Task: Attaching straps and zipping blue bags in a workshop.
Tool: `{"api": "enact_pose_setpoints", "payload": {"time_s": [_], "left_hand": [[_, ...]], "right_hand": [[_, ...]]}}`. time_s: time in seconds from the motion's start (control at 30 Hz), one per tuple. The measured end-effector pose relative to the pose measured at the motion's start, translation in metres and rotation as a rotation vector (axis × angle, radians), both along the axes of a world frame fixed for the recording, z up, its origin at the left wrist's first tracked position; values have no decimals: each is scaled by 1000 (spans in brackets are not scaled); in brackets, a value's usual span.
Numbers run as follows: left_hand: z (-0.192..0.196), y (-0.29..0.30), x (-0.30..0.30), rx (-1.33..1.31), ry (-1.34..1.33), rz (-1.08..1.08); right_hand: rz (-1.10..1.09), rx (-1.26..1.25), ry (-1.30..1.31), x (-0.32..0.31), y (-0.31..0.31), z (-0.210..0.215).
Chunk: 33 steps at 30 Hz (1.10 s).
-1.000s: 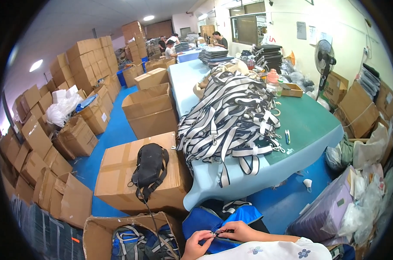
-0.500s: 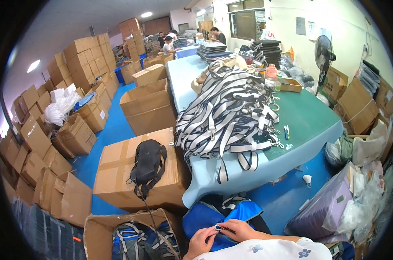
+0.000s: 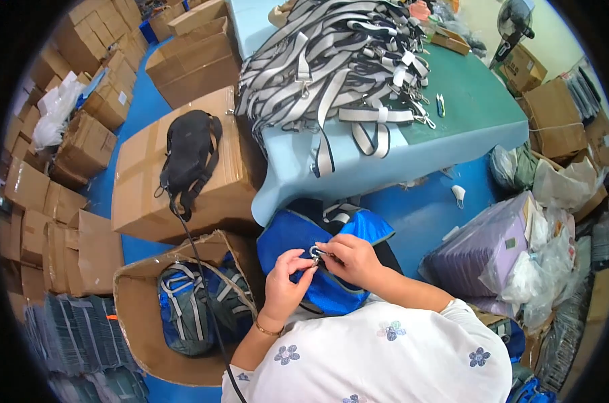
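Observation:
A blue bag [image 3: 298,238] with black trim lies on my lap below the table's near corner. Both hands meet over it at a small metal clip [image 3: 314,252]. My left hand [image 3: 286,283] pinches the clip from the left, a thin bracelet on its wrist. My right hand [image 3: 353,259] grips the clip and a strap end from the right. A black-and-white strap runs under the bag's top edge.
A big heap of grey and black straps [image 3: 331,60] covers the green-topped table [image 3: 479,107]. A black bag [image 3: 187,151] rests on a large carton [image 3: 143,195]. An open carton [image 3: 133,295] at my left holds finished blue-grey bags. Stacked cartons line the left; plastic-wrapped bundles [image 3: 493,248] sit at right.
The view has tipped downward, so the bag and both hands now sit much higher and larger in the picture. The hands stay together on the clip.

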<state>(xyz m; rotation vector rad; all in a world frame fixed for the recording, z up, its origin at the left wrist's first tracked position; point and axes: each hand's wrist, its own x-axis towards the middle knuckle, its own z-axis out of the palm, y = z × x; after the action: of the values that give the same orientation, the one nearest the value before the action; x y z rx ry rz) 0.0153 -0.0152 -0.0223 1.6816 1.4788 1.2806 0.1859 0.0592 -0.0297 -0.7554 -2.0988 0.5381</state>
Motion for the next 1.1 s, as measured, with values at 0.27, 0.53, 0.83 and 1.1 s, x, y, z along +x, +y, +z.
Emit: {"api": "enact_pose_setpoints", "payload": {"time_s": [0.27, 0.53, 0.83, 1.1], "left_hand": [[4, 2, 9, -104, -30, 36], [-8, -5, 11, -230, -129, 160], [-26, -38, -40, -39, 30, 421], [-69, -65, -91, 61, 428, 519]], "right_hand": [[106, 240, -299, 13, 2, 10], [201, 95, -570, 19, -11, 13], [-296, -508, 145, 75, -3, -53], [-194, -921, 159, 87, 3, -169]]}}
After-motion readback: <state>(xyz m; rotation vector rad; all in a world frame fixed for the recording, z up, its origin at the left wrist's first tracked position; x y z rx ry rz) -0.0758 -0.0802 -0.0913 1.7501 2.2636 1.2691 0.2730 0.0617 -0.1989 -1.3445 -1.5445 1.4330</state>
